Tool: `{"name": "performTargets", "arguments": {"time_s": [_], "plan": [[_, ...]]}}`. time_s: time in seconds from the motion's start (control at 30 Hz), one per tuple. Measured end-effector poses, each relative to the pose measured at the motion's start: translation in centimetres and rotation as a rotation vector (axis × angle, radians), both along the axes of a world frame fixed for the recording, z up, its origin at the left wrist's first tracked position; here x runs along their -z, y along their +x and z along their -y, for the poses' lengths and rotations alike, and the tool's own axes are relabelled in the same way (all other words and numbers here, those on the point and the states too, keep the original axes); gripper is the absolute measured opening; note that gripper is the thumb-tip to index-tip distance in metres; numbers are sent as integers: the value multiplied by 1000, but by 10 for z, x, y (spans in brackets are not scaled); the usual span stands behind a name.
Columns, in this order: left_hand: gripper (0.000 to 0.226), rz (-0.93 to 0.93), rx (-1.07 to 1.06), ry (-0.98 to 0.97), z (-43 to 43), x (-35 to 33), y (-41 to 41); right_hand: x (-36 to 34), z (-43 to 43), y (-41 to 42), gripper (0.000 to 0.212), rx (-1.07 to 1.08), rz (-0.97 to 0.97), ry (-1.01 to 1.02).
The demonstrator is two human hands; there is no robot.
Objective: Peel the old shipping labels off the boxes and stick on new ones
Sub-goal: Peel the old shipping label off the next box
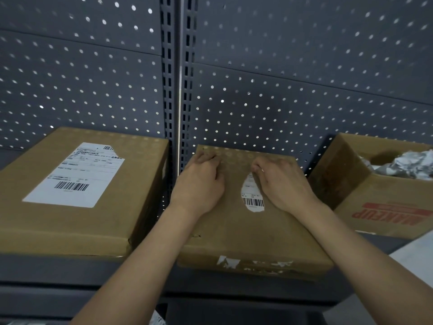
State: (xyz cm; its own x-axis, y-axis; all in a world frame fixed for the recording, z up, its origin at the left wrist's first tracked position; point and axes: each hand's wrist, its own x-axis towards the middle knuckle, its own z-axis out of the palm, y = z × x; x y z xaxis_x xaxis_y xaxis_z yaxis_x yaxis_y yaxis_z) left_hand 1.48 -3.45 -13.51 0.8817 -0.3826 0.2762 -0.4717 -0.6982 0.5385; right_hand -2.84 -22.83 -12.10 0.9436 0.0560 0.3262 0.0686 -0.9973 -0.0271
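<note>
the middle box (246, 231) sits at the centre of the frame on the shelf (70, 273), and both hands are on its top. the old label (252, 198) is only a torn white strip with a barcode at its lower end, lying between the two hands. the left hand (199, 184) rests at centre left with its fingers curled under, tips against the cardboard; i cannot tell whether it pinches any scrap. the right hand (281, 186) has its fingers curled down at the upper end of the strip, seemingly picking at its edge, but the tips are hidden, so i cannot say it has a grip.

the main risk is that the strip tears again. it is narrow and ragged, and a quick or sideways pull would likely leave the barcode stuck down. scratching hard at it could lift the brown paper skin of the box, giving a new label a rough face to hold to. white residue (255, 265) along the box's front edge suggests this glue lets go badly. the box overhangs the shelf slightly, so a strong tug toward the lower frame could slide it off.

the left box (70, 221), at centre left, carries a nearly whole label (75, 174), torn only at its upper right corner.
</note>
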Motion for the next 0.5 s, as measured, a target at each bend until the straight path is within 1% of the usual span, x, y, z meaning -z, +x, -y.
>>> {"name": "performTargets", "arguments": {"time_s": [0.27,0.5], "plan": [[45,6,12,-7,2,5,3,0,-1,1,11,-5,-16,-111],[47,-2,5,2,1,4,4,-1,0,5,8,-38,-62,-129]]}}
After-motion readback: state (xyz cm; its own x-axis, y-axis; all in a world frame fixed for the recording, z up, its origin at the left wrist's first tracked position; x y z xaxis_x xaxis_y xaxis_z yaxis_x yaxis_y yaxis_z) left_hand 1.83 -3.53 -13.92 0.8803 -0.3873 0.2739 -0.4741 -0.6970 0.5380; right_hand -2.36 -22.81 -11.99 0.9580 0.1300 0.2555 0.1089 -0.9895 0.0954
